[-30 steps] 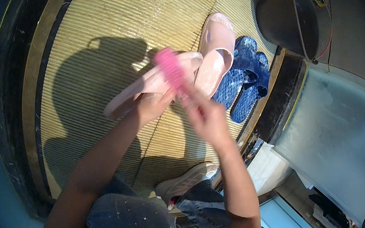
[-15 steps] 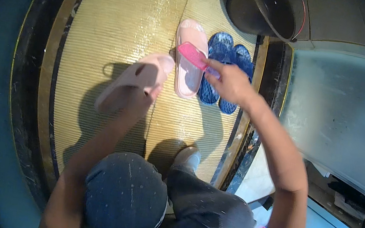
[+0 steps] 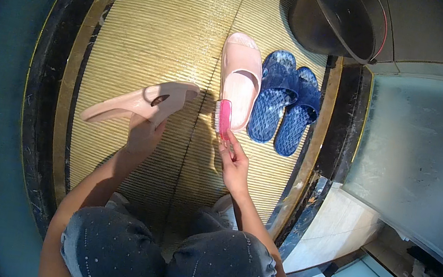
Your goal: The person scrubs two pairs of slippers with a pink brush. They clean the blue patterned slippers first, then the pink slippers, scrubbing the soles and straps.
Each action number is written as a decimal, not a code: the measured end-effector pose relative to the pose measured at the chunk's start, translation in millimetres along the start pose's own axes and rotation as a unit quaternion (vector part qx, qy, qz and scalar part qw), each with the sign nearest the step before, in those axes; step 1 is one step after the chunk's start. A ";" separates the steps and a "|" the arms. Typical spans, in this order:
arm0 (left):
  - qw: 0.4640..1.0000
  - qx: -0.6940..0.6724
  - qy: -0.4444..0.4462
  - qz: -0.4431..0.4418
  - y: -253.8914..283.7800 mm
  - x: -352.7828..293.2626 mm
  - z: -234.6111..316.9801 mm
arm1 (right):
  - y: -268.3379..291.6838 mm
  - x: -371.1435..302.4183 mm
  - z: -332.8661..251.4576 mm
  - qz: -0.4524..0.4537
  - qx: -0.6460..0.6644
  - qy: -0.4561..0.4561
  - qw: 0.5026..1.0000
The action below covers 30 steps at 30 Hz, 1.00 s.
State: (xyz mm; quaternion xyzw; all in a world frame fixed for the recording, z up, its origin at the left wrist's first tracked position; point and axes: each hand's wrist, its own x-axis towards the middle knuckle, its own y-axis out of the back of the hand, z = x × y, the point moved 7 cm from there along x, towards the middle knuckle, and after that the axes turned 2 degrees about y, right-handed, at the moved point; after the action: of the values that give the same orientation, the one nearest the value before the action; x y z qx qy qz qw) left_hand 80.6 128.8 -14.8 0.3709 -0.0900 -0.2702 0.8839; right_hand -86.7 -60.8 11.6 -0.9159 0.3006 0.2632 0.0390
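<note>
My left hand [image 3: 142, 137] grips a pale pink slipper [image 3: 150, 99] from below, holding it tipped on its side with its toe end to the right. Between the fingers of my right hand [image 3: 235, 168] is the handle of a small pink scrub brush [image 3: 225, 117], its white bristles facing left. The brush overlaps the near left edge of a second pink slipper [image 3: 243, 56], which lies flat on the ribbed mat; whether they touch, I cannot tell. Right of that slipper lie two blue slippers, one [image 3: 274, 98] beside the other [image 3: 301, 113], with whitish foam on them.
A dark bucket [image 3: 330, 23] with a thin handle stands at the far right. The yellowish ribbed mat [image 3: 152, 25] is wet and bordered by dark stone edging [image 3: 44, 95]. A frosted panel [image 3: 409, 149] is on the right, and my knees are at the near side.
My right hand has drawn the brush nearer to me, off the flat pink slipper's middle. My left hand has turned its slipper more sideways, showing its side. The view has shifted slightly.
</note>
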 end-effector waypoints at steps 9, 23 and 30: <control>0.710 -0.600 0.349 -0.120 19.4 11.2 24.4 | -15.7 -6.2 13.8 -0.018 0.091 0.005 0.996; 0.581 -0.731 0.358 -0.011 -57.9 28.7 -4.2 | -48.0 -21.9 -58.6 -0.163 -0.339 0.364 0.852; 0.654 -0.701 0.279 -0.060 -32.5 33.4 15.0 | -72.3 41.8 -95.3 -0.114 -0.336 0.222 0.908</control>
State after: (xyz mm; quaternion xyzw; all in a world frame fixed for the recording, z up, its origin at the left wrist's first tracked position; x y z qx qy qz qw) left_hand 89.9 82.7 -28.4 -0.2960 0.3995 -0.1897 0.8467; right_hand 26.8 -45.8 66.0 -0.9377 0.0886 0.1318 -0.3090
